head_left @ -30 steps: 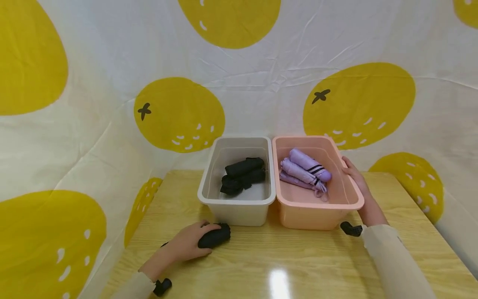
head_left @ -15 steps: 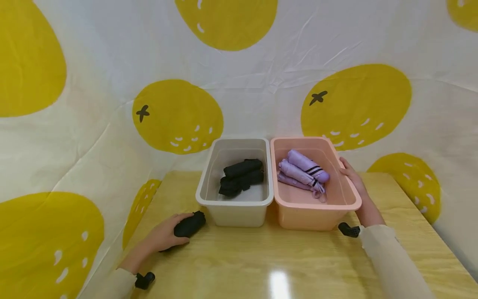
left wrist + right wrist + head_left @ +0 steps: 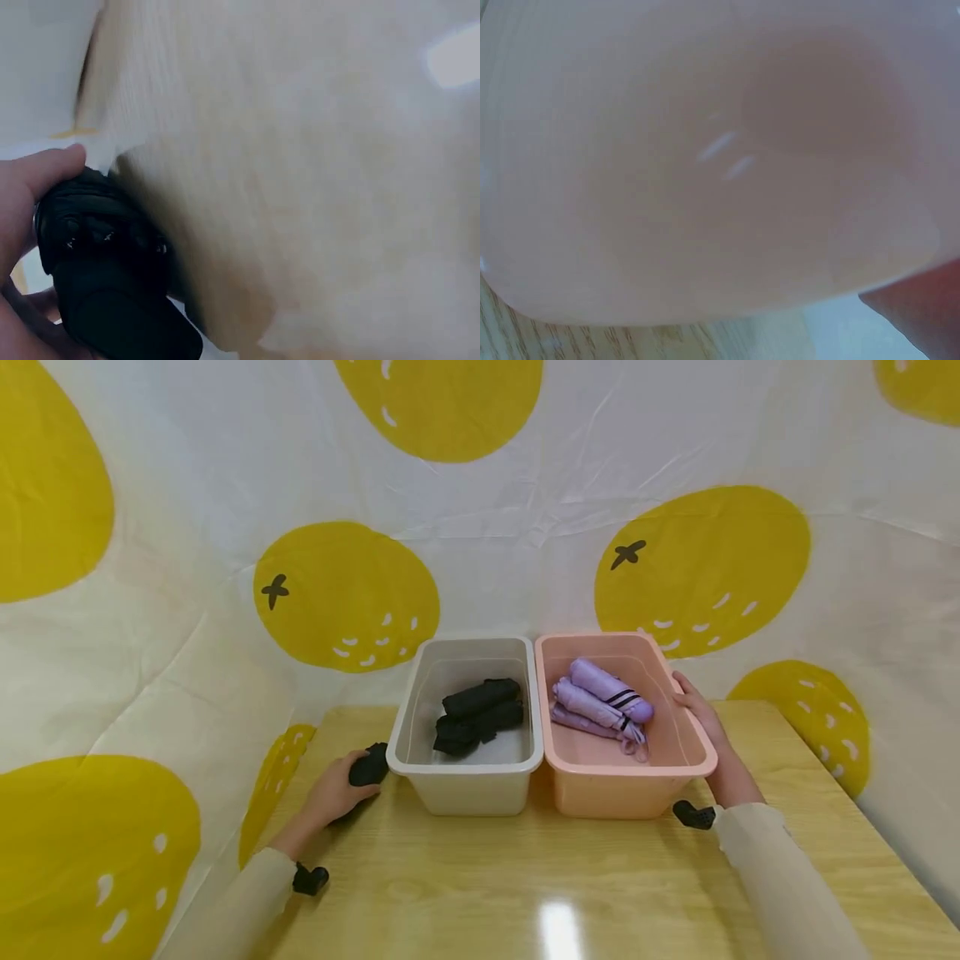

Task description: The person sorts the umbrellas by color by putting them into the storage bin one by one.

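Note:
My left hand grips a black folded umbrella just left of the white bin. Up close in the left wrist view, the umbrella lies between thumb and fingers, with wood tabletop beside it. Several black folded umbrellas lie bunched inside the white bin. To its right stands the pink bin, with several purple folded umbrellas in it. At the pink bin's right side, my right hand holds the rim. The bin's outer wall fills most of the right wrist view.
The two bins stand side by side near the back of the wooden table. A white cloth with large yellow fruit prints hangs behind the table and at its sides. A bright reflection shows on the tabletop's front part.
My left hand has carried the black umbrella leftward, then farther back, to beside the white bin. The right hand stays on the pink bin. The head view has shifted slightly.

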`<state>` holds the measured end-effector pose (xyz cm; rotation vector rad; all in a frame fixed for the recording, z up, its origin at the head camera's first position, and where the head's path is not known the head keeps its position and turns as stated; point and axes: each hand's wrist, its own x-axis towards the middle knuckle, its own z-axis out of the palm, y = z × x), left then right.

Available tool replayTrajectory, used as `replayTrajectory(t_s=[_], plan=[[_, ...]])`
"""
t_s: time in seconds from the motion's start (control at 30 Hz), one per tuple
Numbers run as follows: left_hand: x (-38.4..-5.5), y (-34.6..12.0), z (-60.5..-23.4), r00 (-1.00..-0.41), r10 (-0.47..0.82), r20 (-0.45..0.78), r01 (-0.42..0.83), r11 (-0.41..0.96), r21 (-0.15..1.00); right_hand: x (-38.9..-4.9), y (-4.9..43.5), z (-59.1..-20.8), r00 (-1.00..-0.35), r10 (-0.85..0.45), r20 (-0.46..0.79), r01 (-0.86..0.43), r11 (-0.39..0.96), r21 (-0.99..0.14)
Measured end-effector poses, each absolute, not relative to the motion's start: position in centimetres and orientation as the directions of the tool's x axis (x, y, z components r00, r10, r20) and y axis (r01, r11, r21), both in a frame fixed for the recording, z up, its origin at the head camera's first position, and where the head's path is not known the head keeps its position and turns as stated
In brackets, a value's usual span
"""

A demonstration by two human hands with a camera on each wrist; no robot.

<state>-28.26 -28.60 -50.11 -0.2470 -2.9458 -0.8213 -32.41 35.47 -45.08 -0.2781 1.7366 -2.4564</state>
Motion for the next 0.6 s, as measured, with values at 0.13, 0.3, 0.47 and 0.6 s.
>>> replayTrajectory(t_s=[0.13,0.3,0.47,0.6], plan=[[-30.6,-28.5,-50.0,-0.992,0.1,0.077,0.125,0.867,0.482,-30.8,33.8,-42.6,-0.983,-0.183,0.018,0.051,-0.361,-0.931],[-32.8,-28.4,-50.0,-0.992,0.092,0.081,0.12,0.858,0.5,-30.0,32.9,-40.9,-0.984,-0.176,0.005,0.056,-0.341,-0.938],[-34.6,-27.9,-49.3,-0.995,0.062,0.083,0.097,0.849,0.519,-30.5,33.7,-41.2,-0.98,-0.192,0.048,0.028,-0.375,-0.927],[-34.5,-27.7,-50.1,-0.997,0.05,0.064,0.078,0.815,0.574,-30.4,33.9,-42.2,-0.98,-0.197,0.038,0.042,-0.384,-0.923]])
